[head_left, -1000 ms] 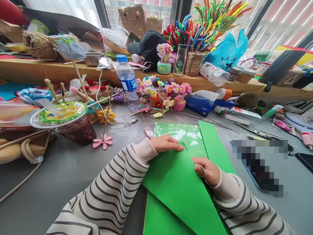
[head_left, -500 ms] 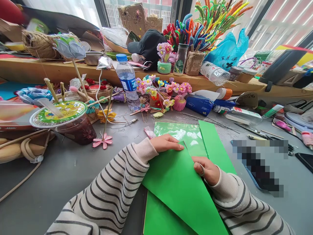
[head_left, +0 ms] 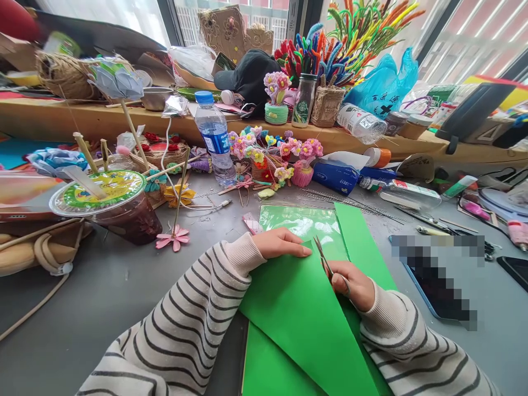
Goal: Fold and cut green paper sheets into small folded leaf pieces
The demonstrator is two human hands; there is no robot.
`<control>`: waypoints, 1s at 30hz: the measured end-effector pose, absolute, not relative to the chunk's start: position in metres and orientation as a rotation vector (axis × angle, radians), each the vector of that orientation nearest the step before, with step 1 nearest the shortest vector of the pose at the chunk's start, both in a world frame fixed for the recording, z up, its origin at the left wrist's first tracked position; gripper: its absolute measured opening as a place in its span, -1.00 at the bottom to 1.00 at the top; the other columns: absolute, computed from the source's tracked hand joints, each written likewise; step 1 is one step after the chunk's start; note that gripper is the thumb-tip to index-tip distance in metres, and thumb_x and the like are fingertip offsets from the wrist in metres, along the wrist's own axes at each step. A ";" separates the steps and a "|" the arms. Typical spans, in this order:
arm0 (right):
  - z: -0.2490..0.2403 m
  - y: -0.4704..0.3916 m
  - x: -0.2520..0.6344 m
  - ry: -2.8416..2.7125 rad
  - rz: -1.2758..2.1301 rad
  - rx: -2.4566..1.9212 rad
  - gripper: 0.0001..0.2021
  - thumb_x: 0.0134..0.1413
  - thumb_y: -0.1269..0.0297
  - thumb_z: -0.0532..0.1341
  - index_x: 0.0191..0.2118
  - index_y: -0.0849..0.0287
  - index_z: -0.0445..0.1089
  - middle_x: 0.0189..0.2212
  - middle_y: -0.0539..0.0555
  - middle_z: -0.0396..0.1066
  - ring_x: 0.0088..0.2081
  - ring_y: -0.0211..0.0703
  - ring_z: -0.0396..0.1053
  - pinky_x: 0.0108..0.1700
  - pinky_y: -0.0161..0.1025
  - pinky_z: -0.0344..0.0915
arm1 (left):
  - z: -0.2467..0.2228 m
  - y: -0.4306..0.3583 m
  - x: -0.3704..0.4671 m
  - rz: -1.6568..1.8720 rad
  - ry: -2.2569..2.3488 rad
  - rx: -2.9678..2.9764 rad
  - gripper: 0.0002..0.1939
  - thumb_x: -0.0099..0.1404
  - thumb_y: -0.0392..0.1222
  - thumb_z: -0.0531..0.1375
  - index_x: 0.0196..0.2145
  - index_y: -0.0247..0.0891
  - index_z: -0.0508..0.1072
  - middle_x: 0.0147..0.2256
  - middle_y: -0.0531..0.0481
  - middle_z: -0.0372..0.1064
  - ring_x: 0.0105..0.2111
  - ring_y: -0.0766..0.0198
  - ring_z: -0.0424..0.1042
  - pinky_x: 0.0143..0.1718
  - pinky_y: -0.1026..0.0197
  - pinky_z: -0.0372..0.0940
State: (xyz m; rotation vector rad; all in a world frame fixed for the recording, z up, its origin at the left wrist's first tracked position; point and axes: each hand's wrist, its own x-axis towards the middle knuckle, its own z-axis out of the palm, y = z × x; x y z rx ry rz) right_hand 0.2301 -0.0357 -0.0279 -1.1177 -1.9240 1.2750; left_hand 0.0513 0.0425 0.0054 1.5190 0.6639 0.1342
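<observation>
My right hand [head_left: 353, 284] is closed around a small pair of scissors [head_left: 323, 256], whose blades point toward the far side, slightly left, by the right edge of the upper green sheet [head_left: 301, 313]. My left hand [head_left: 284, 243] lies over that sheet's far end, fingers stretched to the right with their tips near its corner. I can't see that thumb from here, so I cannot tell whether the hand pinches the sheet or only rests on it.

The upper sheet sits at a slant between my forearms, over more green paper [head_left: 268, 366] on the grey table [head_left: 82, 330]. Just beyond my hands I have a shiny clear sleeve [head_left: 305, 220] over green, and along its right side a plain green piece [head_left: 363, 236].

To the left there's a lidded drink cup [head_left: 124, 217], tilted, with a pink paper flower [head_left: 174, 238] just to its right. Farther back stands a blue-capped water bottle [head_left: 215, 146], with crocheted flowers [head_left: 258, 146] beside it and a blue packet [head_left: 336, 177] farther right. Well right of the scissors, a partly pixelated phone [head_left: 421, 289] lies on the table.
</observation>
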 end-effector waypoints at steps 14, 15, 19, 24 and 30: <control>-0.024 -0.037 0.228 -2.100 1.177 -1.127 -0.44 -0.15 -0.20 -0.20 -0.69 0.22 0.17 -0.68 0.00 0.15 -0.53 -0.25 0.15 -0.48 -0.32 0.12 | 0.009 0.039 0.055 0.098 0.703 1.413 -0.68 -0.05 -0.08 0.14 -0.76 -0.32 0.16 -0.80 0.19 -0.05 -0.77 0.51 -0.07 -0.70 0.34 -0.13; -0.024 -0.036 0.228 -2.096 1.174 -1.131 -0.44 -0.15 -0.20 -0.19 -0.69 0.22 0.17 -0.68 0.00 0.15 -0.53 -0.25 0.15 -0.48 -0.32 0.12 | 0.009 0.038 0.055 0.092 0.707 1.406 -0.68 -0.05 -0.08 0.14 -0.76 -0.32 0.16 -0.80 0.19 -0.04 -0.77 0.51 -0.06 -0.70 0.34 -0.12; -0.026 -0.036 0.228 -2.077 1.173 -1.147 -0.44 -0.15 -0.20 -0.18 -0.69 0.23 0.19 -0.70 0.00 0.14 -0.55 -0.26 0.15 -0.50 -0.33 0.12 | 0.008 0.038 0.056 0.081 0.712 1.398 -0.68 -0.06 -0.06 0.15 -0.75 -0.33 0.18 -0.80 0.19 -0.02 -0.76 0.50 -0.03 -0.69 0.35 -0.09; -0.026 -0.036 0.228 -2.055 1.178 -1.149 -0.45 -0.15 -0.19 -0.16 -0.70 0.22 0.18 -0.74 -0.02 0.09 -0.56 -0.26 0.14 -0.51 -0.33 0.11 | 0.006 0.039 0.055 0.079 0.692 1.389 -0.66 -0.06 -0.06 0.15 -0.76 -0.31 0.13 -0.79 0.18 -0.03 -0.75 0.49 -0.02 -0.69 0.35 -0.09; -0.026 -0.036 0.229 -2.052 1.206 -1.143 -0.47 -0.15 -0.18 -0.15 -0.71 0.21 0.15 -0.74 -0.04 0.05 -0.56 -0.26 0.13 -0.52 -0.33 0.10 | 0.006 0.039 0.055 0.081 0.678 1.409 -0.66 -0.04 -0.08 0.13 -0.75 -0.31 0.10 -0.78 0.18 -0.04 -0.75 0.50 -0.03 -0.71 0.35 -0.10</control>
